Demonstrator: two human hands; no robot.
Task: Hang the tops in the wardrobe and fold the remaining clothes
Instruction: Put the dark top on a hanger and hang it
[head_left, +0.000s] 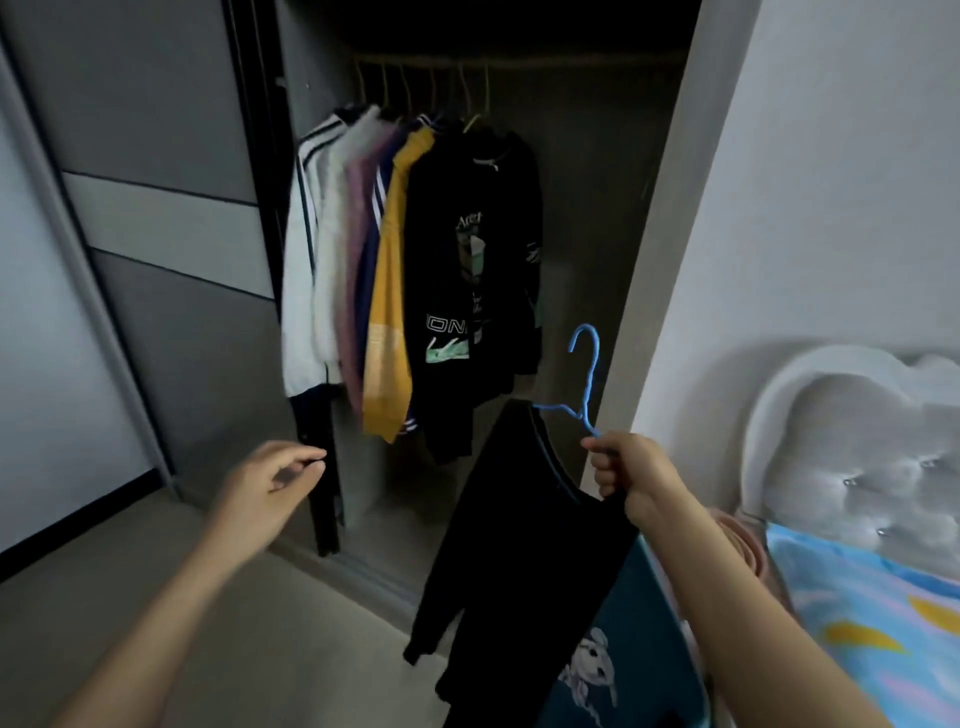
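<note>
My right hand grips a blue hanger by its shoulder, hook pointing up. A black long-sleeved top hangs on it, tilted, one sleeve dangling toward the floor. The open wardrobe is straight ahead. Several tops hang on its rail: white, pink, navy striped, a yellow one and a black printed one. My left hand reaches toward the wardrobe with loosely curled fingers and holds nothing.
A grey sliding door stands at the left. The wardrobe's right half has free rail space. A bed with a padded grey headboard and colourful sheet is at the right. Grey floor lies below.
</note>
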